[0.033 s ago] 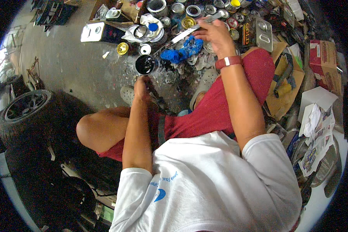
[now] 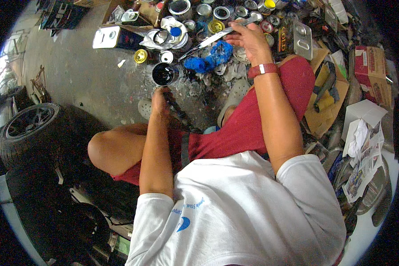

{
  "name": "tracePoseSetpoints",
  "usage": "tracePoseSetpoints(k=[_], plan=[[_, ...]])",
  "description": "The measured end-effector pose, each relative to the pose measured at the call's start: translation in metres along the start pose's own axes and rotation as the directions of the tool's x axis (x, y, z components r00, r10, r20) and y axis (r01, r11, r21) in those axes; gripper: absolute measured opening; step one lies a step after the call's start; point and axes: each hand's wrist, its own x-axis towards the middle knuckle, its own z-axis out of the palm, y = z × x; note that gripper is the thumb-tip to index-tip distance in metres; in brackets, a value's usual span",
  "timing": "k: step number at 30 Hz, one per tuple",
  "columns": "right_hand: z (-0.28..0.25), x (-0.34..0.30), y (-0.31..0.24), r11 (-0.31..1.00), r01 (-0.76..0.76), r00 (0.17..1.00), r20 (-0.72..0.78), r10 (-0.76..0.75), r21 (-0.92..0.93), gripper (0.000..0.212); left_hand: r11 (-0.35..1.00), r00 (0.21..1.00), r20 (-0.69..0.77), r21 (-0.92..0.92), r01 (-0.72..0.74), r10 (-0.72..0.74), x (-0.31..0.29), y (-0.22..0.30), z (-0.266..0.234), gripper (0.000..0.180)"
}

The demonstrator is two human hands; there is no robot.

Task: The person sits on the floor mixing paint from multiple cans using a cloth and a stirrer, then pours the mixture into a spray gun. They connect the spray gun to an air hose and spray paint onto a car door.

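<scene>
My left hand (image 2: 160,98) is closed at the near side of a round cup (image 2: 165,74) with a glossy dark inside, and holds it above the floor. Beside that hand hangs a dark, elongated thing (image 2: 178,107) I cannot make out. A long flat metal stick (image 2: 213,39) slants across from upper right to lower left, its darkened tip just beyond the cup and apart from it. My right hand (image 2: 251,41) grips the upper part of this stick between thumb and fingers, the other fingers loosely bent. Below the stick lies a crumpled blue cloth (image 2: 210,57).
Several paint cans (image 2: 180,6) crowd the far side. Nearer stand a rectangular tin (image 2: 106,37), a small yellow-rimmed can (image 2: 140,56) and a white-rimmed can (image 2: 166,56). A wheel (image 2: 29,126) is at left; cardboard (image 2: 326,97) and a red box (image 2: 363,66) lie at right.
The cup and my left hand have shifted slightly left. The stick's lower end has risen a little away from the cup, and my right hand has moved slightly right.
</scene>
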Motion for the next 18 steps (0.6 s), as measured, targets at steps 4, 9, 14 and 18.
tracePoseSetpoints(k=[4,9,14,18], plan=[[-0.006,0.032,0.025,0.999,0.015,0.995,-0.1,-0.018,-0.031,0.022,0.994,0.997,-0.004,-0.067,-0.081,0.081,-0.013,0.047,-0.015,0.013],[0.021,0.069,0.072,0.79,0.167,0.977,-0.009,-0.213,-0.59,0.015,0.955,0.985,0.055,-0.259,-0.145,0.165,-0.059,0.129,-0.039,0.017],[0.047,0.086,0.094,0.631,0.327,0.941,0.183,-0.284,-0.704,0.015,0.929,0.966,0.037,-0.283,-0.236,0.257,-0.118,0.188,-0.064,0.017],[0.061,0.08,0.098,0.576,0.353,0.935,0.284,-0.211,-0.737,0.025,0.907,0.952,0.023,-0.31,-0.284,0.306,-0.137,0.201,-0.072,0.012]])
